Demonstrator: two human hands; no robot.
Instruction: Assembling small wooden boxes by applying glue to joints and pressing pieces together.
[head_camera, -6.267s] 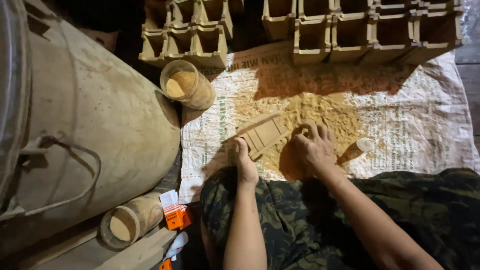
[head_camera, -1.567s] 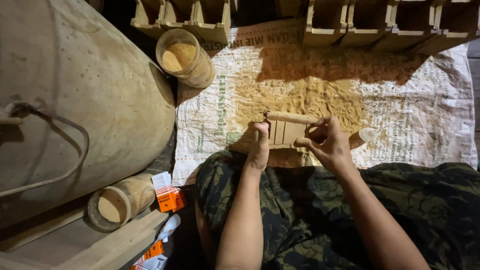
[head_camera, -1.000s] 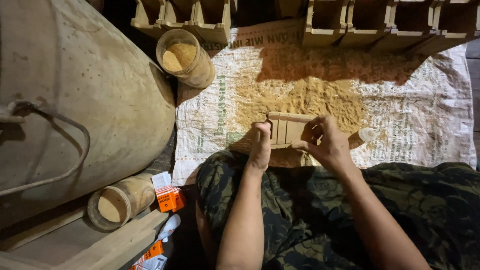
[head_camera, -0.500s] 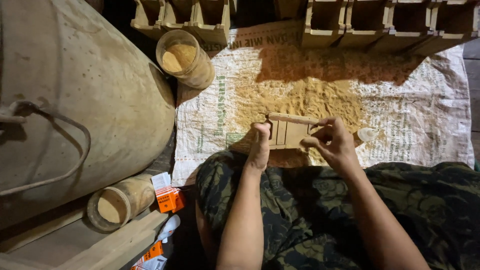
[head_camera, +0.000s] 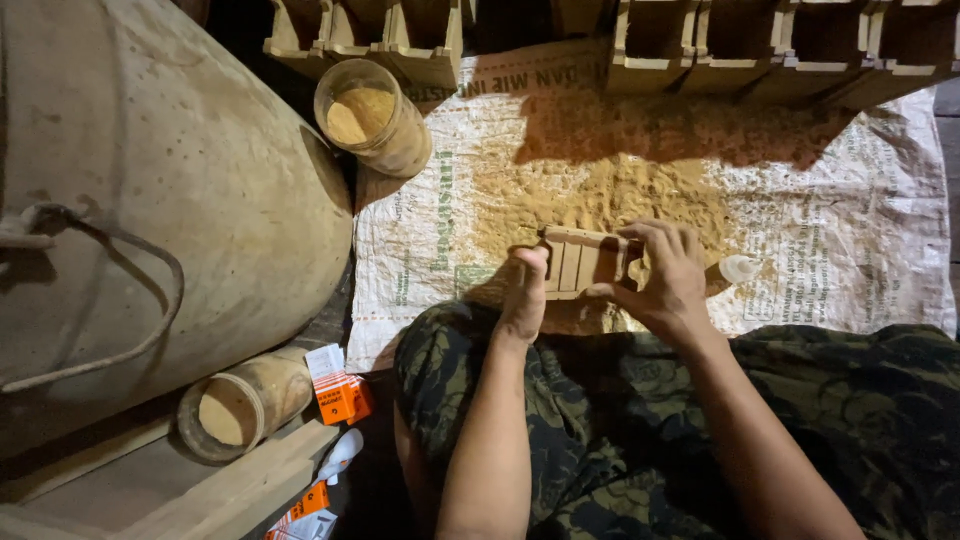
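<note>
a small wooden frame (head_camera: 582, 262), pale and slatted with narrow compartments, is being held level just above a heap of yellowish sawdust (head_camera: 610, 195) that is lying spread on a white woven sack (head_camera: 850, 250). the left hand (head_camera: 524, 295) is gripping its left end, the right hand (head_camera: 668, 275) is clasping its right end.

Big drum (head_camera: 150, 200) cut off left.

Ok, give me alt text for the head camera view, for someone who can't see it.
Two bare hands, left hand and right hand, hold a small slatted wooden frame above a sawdust pile on a white woven sack. A sawdust-filled jar lies nearby.
</note>
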